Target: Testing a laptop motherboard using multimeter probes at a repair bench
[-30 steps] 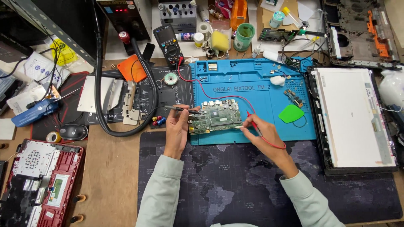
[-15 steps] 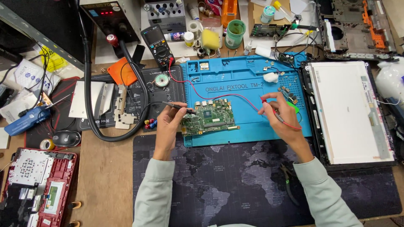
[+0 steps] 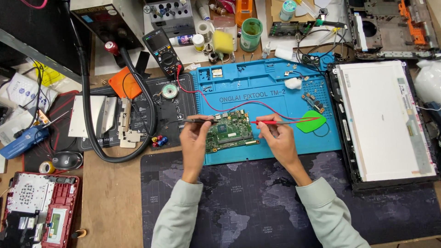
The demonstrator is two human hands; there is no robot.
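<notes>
Probes are now sitting on the board together. Left hand (image 3: 195, 138) is pinching the black probe (image 3: 195, 121), fingers closed round it, tip meeting the left edge of the green circuit board (image 3: 229, 131). Half a second ago the right hand (image 3: 278, 138) was lifted off toward the green pick (image 3: 311, 123); it is now gripping the red probe (image 3: 275, 122) at the board's right edge. Board is lying between both hands on the blue mat (image 3: 275, 96) on the worktop (image 3: 110, 197), so a reading looks underway.

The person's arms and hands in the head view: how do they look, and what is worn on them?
Both arms are covered by long, loose, pale grey-green sleeves ending at the wrists. The left hand and right hand are bare: no gloves, rings, watch or wrist strap are visible. No markings show on the sleeves.
</notes>
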